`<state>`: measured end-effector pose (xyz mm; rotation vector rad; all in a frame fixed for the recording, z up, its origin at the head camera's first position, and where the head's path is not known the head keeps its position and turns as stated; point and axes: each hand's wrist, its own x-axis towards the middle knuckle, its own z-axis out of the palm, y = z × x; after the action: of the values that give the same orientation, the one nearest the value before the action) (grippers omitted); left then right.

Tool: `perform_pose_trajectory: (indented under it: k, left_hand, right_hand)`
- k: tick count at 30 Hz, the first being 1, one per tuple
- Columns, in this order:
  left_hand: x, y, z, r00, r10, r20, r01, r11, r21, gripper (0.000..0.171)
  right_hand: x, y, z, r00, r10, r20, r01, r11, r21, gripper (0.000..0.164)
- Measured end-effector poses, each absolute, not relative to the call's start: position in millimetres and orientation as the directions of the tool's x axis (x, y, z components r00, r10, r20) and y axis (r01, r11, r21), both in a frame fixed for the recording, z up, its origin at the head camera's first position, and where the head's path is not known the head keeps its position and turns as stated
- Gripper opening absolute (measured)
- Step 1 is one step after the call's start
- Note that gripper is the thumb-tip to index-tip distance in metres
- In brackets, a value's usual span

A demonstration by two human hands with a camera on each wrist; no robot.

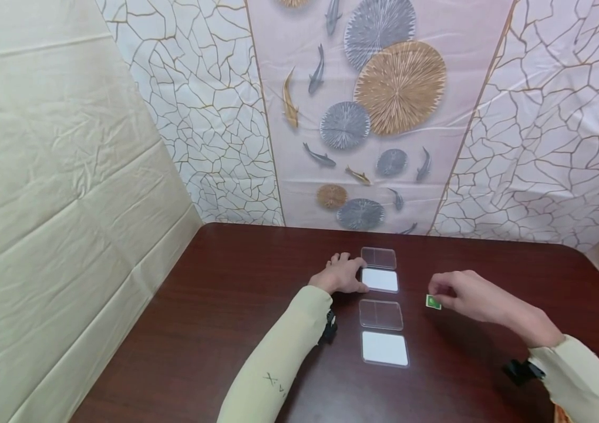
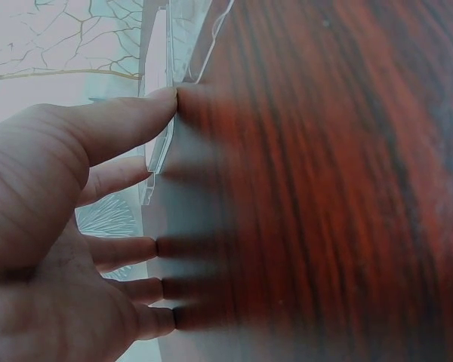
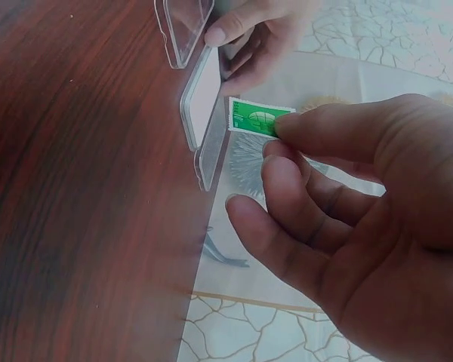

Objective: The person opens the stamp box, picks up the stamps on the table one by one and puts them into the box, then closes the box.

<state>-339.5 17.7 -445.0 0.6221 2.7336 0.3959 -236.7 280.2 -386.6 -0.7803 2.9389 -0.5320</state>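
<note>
A small green stamp [image 3: 253,119] with a white perforated edge is pinched between the thumb and forefinger of my right hand [image 1: 476,296]. In the head view the stamp hangs above the table, to the right of the clear plastic cases and apart from them. My left hand [image 1: 340,275] lies at the left side of the farther open case [image 1: 380,280], which has a white base and a clear lid [image 1: 379,257] folded back. Its thumb [image 2: 132,128] and forefinger touch the case's edge, while the other fingers spread straight onto the table.
A second open case with a white base [image 1: 385,348] and clear lid [image 1: 381,315] lies nearer on the dark wooden table [image 1: 215,329]. Behind the table hangs a patterned cloth [image 1: 347,176], and a beige cloth [image 1: 67,205] hangs at the left.
</note>
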Motion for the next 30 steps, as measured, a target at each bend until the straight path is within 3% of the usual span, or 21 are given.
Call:
perform_pose_trajectory:
  k: [30]
  left_hand:
    - [-340,18,-445,-0.862,0.45,-0.234,0.364,0.87,0.331,0.058]
  right_hand:
    - [-280,251,-398,-0.864,-0.501,0.041,-0.479,0.795,-0.372,0.013]
